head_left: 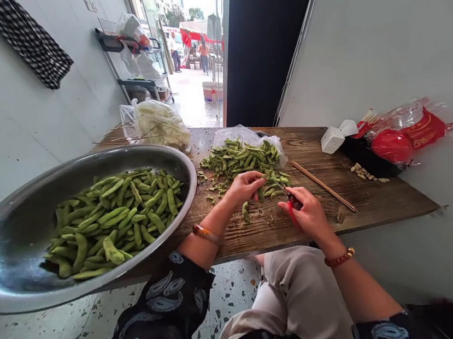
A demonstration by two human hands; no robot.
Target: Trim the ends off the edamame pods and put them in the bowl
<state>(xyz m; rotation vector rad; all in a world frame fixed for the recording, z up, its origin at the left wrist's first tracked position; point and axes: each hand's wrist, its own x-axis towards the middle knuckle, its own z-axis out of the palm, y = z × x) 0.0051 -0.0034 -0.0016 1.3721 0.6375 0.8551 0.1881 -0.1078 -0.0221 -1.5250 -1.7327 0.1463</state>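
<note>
My left hand (246, 187) is closed on a green soybean pod (261, 192), held above the wooden table. My right hand (306, 210) grips a pair of scissors (293, 212) with red handles, their blades pointing toward the pod. Behind both hands lies a heap of soybean pods (245, 155), partly on a clear plastic bag (235, 132). One loose pod (245, 212) rests on the table just below my left hand. To the left, a large metal basin (189, 180) holds many more pods (112, 216).
The wooden table (310, 148) carries thin wooden sticks (323, 186) right of the heap. Peanuts (367, 173), a white box (332, 139) and red packaging (408, 136) sit farther right. A bag of pale vegetables (161, 123) stands behind the basin. A shelf cart (135, 65) is near the doorway.
</note>
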